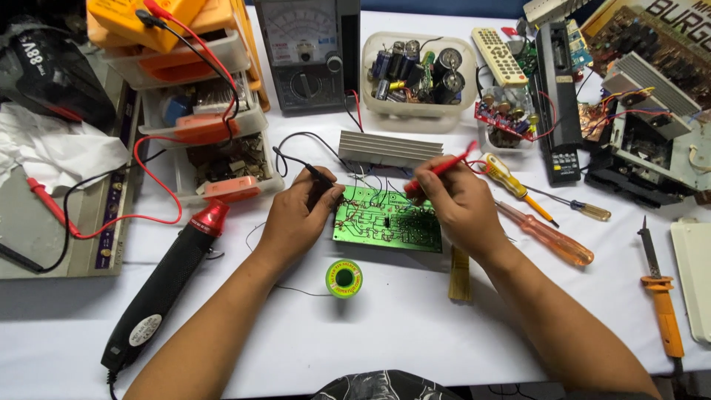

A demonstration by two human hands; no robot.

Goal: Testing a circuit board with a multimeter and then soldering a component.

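Probing green printed circuit board (pixel 386 222) w/ black probe (pixel 320 176) pinched in left hand (pixel 292 218), red probe (pixel 437 172) gripped in right hand (pixel 455 204); slipped tip could short adjacent solder joints.

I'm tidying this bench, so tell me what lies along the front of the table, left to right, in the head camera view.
Heat gun → left hand with black probe → solder spool → green board → right hand with red probe → orange screwdriver → soldering iron.
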